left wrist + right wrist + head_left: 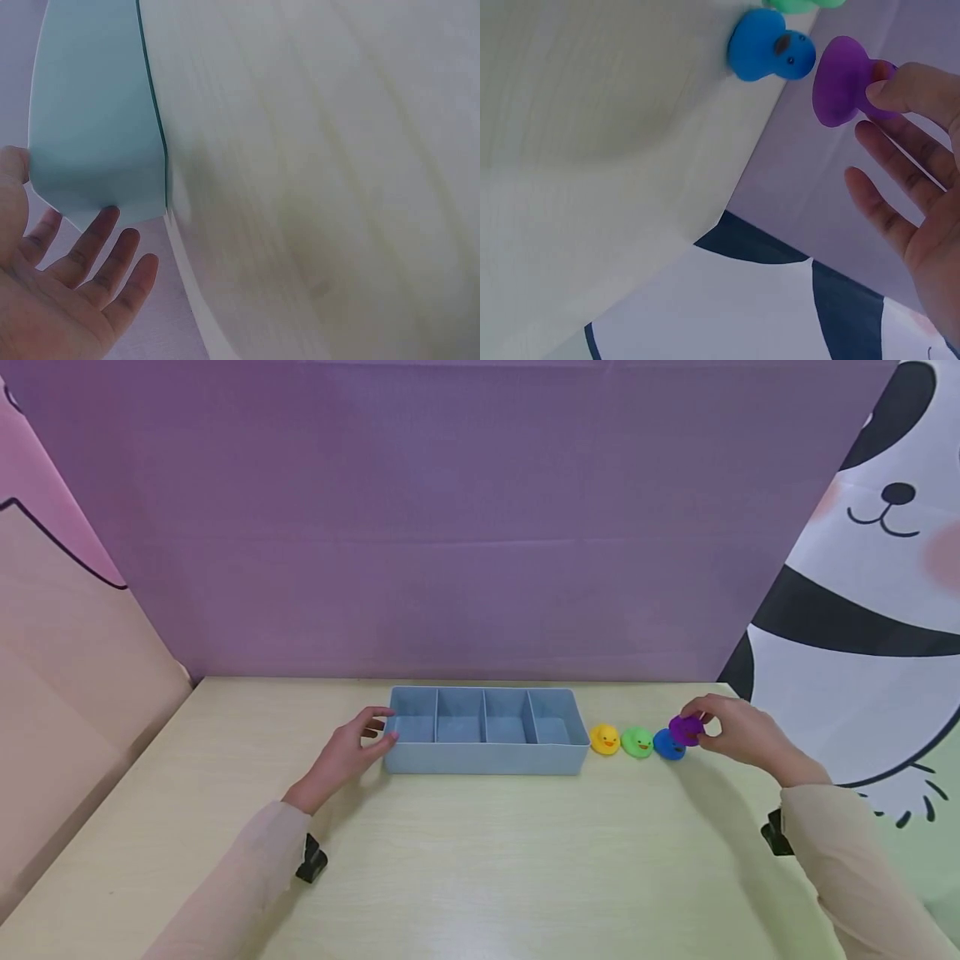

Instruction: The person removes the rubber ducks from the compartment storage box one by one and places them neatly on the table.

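Note:
My right hand pinches a purple rubber duck between thumb and fingers, lifted off the table just above a blue rubber duck. Its other fingers are spread, as the right wrist view shows. To the left of the blue duck a green rubber duck and a yellow rubber duck stand in a row. The yellow one is beside the right end of a blue-grey box with several compartments. At the box's left end, my left hand touches it with fingertips, the fingers loosely extended.
A pale wooden table carries everything. Close behind the box hangs a purple backdrop. A panel with a panda picture borders the right side, and a pink and beige panel the left.

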